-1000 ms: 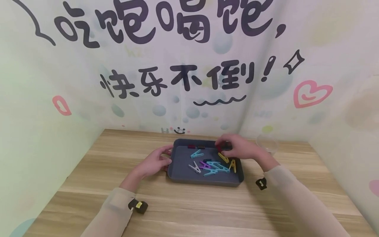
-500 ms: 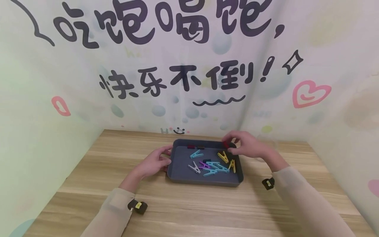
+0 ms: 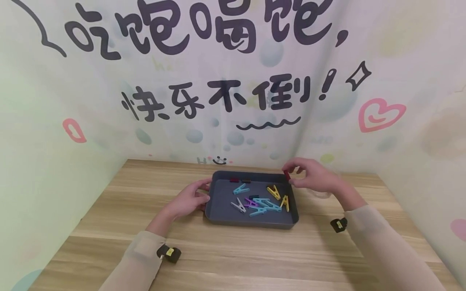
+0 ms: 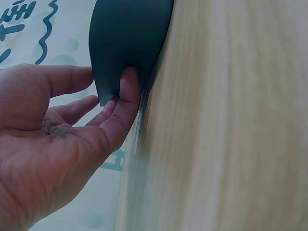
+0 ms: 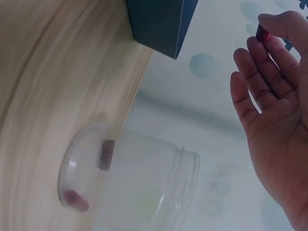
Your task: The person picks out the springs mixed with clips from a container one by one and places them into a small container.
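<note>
Red piece (image 5: 263,33), one, small, ribbed: pinched between thumb and forefinger of the right hand (image 3: 311,174), other fingers parted; long axis slanted; held just above the far right corner of the grey tray (image 3: 247,223). Clear jar (image 5: 149,173), one: stood upright on the table (image 3: 233,258), mouth uppermost, just beside the tray; placed rightward of the pinch and lower, the right hand being much the nearer. Two small pieces (image 5: 107,155), contained at its base, one plainly ribbed. Clothespins (image 3: 274,192), yellow, turquoise, purple and pale: scattered in the tray. Second red piece (image 3: 234,180) and dark piece (image 3: 246,181): laid in line along its far side. Left hand (image 3: 188,199): fingertips rested against the tray's left end, nothing clasped. Printed backdrop (image 3: 164,145), one: set behind the table.
</note>
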Demonstrator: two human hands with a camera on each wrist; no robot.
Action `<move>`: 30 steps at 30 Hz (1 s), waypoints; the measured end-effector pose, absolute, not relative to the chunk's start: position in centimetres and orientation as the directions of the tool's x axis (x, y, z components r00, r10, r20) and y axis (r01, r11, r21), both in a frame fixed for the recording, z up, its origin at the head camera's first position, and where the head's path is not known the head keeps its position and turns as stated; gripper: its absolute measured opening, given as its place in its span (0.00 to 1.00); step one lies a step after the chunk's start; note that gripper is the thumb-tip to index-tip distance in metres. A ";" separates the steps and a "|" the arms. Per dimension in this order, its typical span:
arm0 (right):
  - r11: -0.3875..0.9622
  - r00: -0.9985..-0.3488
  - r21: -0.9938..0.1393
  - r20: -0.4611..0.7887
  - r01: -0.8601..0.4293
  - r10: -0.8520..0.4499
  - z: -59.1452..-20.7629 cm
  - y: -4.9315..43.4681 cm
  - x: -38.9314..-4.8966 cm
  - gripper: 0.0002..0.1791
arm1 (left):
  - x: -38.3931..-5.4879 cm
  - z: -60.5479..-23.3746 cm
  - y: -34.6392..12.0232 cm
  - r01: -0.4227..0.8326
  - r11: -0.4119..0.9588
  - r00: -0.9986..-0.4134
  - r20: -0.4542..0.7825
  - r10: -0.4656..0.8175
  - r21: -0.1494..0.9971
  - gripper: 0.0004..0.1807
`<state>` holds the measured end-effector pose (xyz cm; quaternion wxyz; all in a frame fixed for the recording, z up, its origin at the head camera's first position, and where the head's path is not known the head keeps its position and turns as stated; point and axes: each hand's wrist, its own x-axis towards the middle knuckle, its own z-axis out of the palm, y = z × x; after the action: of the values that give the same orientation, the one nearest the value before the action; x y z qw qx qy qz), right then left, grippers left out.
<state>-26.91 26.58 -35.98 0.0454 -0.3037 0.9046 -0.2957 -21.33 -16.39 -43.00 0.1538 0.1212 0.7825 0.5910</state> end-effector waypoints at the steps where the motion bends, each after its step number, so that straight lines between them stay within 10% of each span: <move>1: 0.643 -0.811 -0.556 0.103 -0.528 -0.576 -35.9 26.8 -26.9 0.22 | -21.4 -43.0 -16.4 0.006 0.275 -0.924 -0.100 0.368 0.961 0.34; 30: 0.697 -0.858 -0.517 0.170 -0.497 -0.485 -34.9 32.3 -25.2 0.22 | -20.6 -42.9 -16.3 0.048 0.304 -0.924 -0.073 0.374 0.951 0.34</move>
<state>-25.19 32.25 -34.93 -0.0102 -0.2665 0.9212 -0.2833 -20.65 -16.34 -42.88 0.1420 0.1327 0.7949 0.5748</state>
